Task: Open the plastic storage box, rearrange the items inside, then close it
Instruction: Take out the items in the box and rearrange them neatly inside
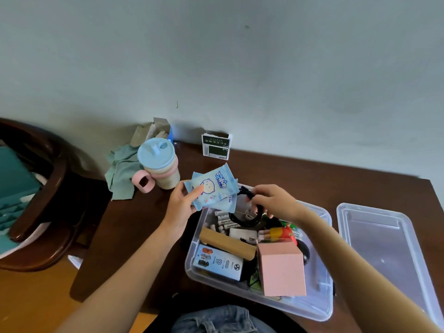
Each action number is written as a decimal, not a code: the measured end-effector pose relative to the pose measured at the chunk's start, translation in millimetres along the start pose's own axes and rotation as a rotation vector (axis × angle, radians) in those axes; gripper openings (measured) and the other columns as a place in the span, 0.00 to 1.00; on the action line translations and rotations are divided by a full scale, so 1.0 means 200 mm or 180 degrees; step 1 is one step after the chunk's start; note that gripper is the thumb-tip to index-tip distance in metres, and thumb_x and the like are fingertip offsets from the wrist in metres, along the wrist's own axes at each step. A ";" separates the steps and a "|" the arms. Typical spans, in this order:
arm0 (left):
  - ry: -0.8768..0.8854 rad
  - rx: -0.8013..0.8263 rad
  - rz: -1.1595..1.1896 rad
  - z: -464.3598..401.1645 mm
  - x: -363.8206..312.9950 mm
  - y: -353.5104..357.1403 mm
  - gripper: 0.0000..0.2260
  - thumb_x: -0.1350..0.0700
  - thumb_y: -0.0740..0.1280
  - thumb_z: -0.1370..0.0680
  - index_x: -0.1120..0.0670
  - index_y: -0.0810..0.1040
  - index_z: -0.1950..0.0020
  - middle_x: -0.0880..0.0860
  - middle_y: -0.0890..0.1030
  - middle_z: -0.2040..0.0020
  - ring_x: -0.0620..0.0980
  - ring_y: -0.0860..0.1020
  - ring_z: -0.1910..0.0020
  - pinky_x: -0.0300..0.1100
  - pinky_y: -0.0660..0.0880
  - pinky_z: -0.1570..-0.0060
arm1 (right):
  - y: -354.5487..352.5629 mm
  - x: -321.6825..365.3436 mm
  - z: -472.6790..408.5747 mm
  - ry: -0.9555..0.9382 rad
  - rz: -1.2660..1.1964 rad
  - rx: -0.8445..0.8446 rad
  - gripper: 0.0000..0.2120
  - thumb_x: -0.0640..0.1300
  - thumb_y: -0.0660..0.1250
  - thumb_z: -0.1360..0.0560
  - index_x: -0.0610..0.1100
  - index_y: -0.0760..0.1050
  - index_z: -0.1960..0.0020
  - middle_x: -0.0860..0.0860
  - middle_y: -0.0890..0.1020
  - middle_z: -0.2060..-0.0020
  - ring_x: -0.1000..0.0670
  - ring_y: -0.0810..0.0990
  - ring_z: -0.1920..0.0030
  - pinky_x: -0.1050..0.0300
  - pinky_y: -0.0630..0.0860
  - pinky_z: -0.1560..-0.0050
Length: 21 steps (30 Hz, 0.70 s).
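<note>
Holding the wipes pack (212, 187) tilted, left hand (182, 203) beneath.

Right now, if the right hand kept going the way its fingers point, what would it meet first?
Probably the wet wipes pack held by the left hand; the right hand, gripping a black cable, points left toward it, though depth is unclear.
</note>
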<state>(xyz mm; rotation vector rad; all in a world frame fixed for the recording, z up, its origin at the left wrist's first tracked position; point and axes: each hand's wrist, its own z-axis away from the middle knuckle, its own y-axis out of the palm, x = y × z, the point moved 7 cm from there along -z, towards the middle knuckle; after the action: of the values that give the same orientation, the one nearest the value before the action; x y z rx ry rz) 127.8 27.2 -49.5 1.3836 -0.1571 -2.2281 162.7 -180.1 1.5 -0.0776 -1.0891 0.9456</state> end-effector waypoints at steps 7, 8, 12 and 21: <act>-0.0094 0.0048 0.0292 0.01 0.00 0.08 0.05 0.62 0.64 0.22 0.57 0.74 0.47 0.56 0.82 0.49 0.52 0.83 0.54 0.41 0.79 0.65 | 0.07 0.05 0.29 -0.0548 -0.1736 0.1089 0.09 0.38 0.60 0.22 0.41 0.79 0.52 0.50 0.77 0.67 0.57 0.71 0.72 0.69 0.68 0.70; -0.0098 0.0036 0.0335 0.01 0.00 0.08 0.05 0.62 0.64 0.22 0.57 0.74 0.47 0.56 0.82 0.49 0.53 0.82 0.53 0.41 0.79 0.65 | 0.09 0.06 0.31 -0.0606 -0.1847 0.1152 0.09 0.39 0.59 0.22 0.39 0.78 0.49 0.50 0.77 0.66 0.57 0.71 0.71 0.69 0.69 0.70; -0.0200 0.0070 0.0457 0.03 0.01 0.08 0.05 0.61 0.64 0.22 0.55 0.75 0.47 0.55 0.82 0.48 0.52 0.81 0.51 0.43 0.78 0.62 | 0.15 0.09 0.37 -0.0711 -0.1363 0.1539 0.12 0.41 0.59 0.21 0.35 0.78 0.46 0.55 0.80 0.65 0.55 0.74 0.66 0.67 0.73 0.65; -0.0141 0.0203 0.0094 0.09 0.04 0.08 0.07 0.58 0.67 0.23 0.54 0.78 0.45 0.53 0.85 0.53 0.49 0.84 0.57 0.40 0.79 0.67 | 0.32 0.10 0.39 -0.0567 0.1424 0.1561 0.12 0.48 0.60 0.20 0.46 0.82 0.49 0.52 0.85 0.59 0.57 0.76 0.64 0.63 0.73 0.57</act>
<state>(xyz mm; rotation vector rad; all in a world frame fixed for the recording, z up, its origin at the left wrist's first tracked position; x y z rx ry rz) 115.1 7.3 -42.2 1.3569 -0.2645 -2.2483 64.7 -156.3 22.9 0.1767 -0.9900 1.6266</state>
